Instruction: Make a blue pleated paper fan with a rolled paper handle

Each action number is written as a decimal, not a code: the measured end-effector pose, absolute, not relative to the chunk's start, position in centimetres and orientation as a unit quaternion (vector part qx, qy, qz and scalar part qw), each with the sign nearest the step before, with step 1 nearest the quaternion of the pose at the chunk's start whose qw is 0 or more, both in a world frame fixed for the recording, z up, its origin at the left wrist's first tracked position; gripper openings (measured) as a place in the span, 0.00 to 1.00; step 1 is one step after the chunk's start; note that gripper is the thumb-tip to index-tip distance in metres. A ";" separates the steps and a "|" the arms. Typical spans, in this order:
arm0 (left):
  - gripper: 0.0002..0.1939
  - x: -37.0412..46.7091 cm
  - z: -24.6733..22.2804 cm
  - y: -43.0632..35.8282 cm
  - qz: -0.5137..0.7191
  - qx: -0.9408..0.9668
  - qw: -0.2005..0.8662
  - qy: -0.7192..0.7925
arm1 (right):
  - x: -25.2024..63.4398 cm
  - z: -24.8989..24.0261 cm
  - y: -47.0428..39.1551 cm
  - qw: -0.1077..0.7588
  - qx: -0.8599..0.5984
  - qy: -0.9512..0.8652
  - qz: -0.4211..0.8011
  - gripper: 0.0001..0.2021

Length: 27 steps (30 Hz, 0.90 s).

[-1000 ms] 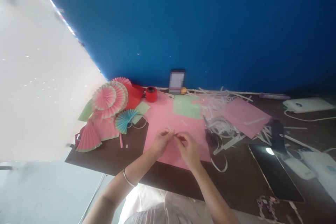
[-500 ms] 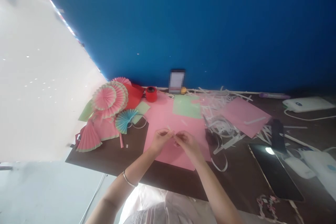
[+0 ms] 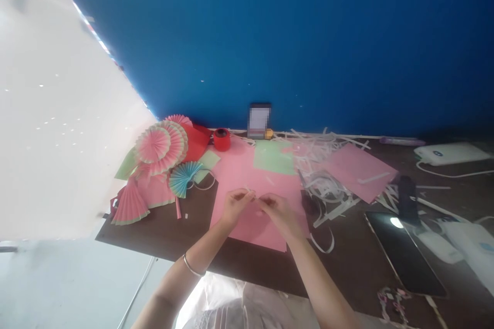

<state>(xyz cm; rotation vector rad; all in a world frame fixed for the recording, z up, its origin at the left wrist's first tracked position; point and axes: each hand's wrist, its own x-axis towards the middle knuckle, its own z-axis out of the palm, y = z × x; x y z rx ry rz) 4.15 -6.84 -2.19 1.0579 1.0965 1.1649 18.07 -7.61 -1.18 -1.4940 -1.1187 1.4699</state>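
Note:
My left hand (image 3: 236, 205) and my right hand (image 3: 276, 209) are close together above a large pink paper sheet (image 3: 239, 169) at the middle of the dark table. The fingertips of each are pinched together. Something small and pale shows between them, too small to make out. A green paper sheet (image 3: 275, 157) lies on the pink one, beyond my hands. To the left are pink pleated paper fans (image 3: 154, 144) and a blue pleated fan (image 3: 186, 177).
A red tape roll (image 3: 222, 140) stands near the blue wall. White paper strips (image 3: 324, 185) and a pink square sheet (image 3: 360, 171) lie to the right. Farther right are a phone (image 3: 405, 252), a white device (image 3: 453, 153) and cables. Scissors (image 3: 206, 179) lie beside the blue fan.
My fingertips have moved slightly, and the right hand's fingers look a little straighter. The objects on the table keep their places.

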 end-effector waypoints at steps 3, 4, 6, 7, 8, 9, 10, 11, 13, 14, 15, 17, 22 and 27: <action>0.13 4.4 -2.1 -6.8 0.495 0.444 0.579 0.472 | 17.9 -1.1 -7.6 0.386 -0.585 -0.445 0.556 0.16; 0.12 4.4 -2.1 -6.8 0.492 0.441 0.586 0.469 | 17.9 -1.0 -7.6 0.387 -0.585 -0.449 0.554 0.16; 0.12 4.5 -2.0 -6.7 0.489 0.436 0.598 0.462 | 18.0 -0.7 -7.5 0.379 -0.580 -0.457 0.558 0.16; 0.12 4.5 -1.9 -6.7 0.492 0.431 0.601 0.459 | 18.1 -0.5 -7.5 0.373 -0.575 -0.461 0.563 0.16; 0.12 4.5 -1.9 -6.6 0.499 0.422 0.602 0.460 | 18.3 -0.4 -7.4 0.367 -0.570 -0.466 0.569 0.15; 0.12 4.5 -1.9 -6.6 0.508 0.410 0.601 0.461 | 18.5 -0.2 -7.4 0.365 -0.566 -0.470 0.571 0.15; 0.13 4.5 -1.9 -6.5 0.517 0.397 0.600 0.464 | 18.7 -0.1 -7.4 0.365 -0.566 -0.474 0.567 0.14; 0.13 4.5 -1.9 -6.5 0.525 0.384 0.600 0.466 | 18.8 0.0 -7.4 0.366 -0.569 -0.479 0.559 0.14; 0.13 4.6 -2.1 -6.5 0.537 0.365 0.601 0.466 | 19.1 0.0 -7.5 0.364 -0.580 -0.495 0.536 0.12; 0.13 4.7 -2.2 -6.5 0.541 0.360 0.602 0.464 | 19.1 -0.1 -7.6 0.360 -0.583 -0.503 0.526 0.12; 0.13 4.7 -2.3 -6.5 0.544 0.358 0.603 0.461 | 19.2 -0.2 -7.7 0.356 -0.586 -0.512 0.518 0.12; 0.13 4.8 -2.5 -6.6 0.545 0.359 0.604 0.458 | 19.2 -0.3 -7.9 0.354 -0.589 -0.528 0.500 0.12; 0.13 4.8 -2.8 -6.8 0.505 0.367 0.636 0.454 | 19.3 -0.9 -8.3 0.332 -0.622 -0.593 0.389 0.10; 0.17 4.6 -3.1 -6.7 0.489 0.310 0.692 0.432 | 19.8 -3.1 -8.4 0.328 -0.595 -0.703 0.210 0.12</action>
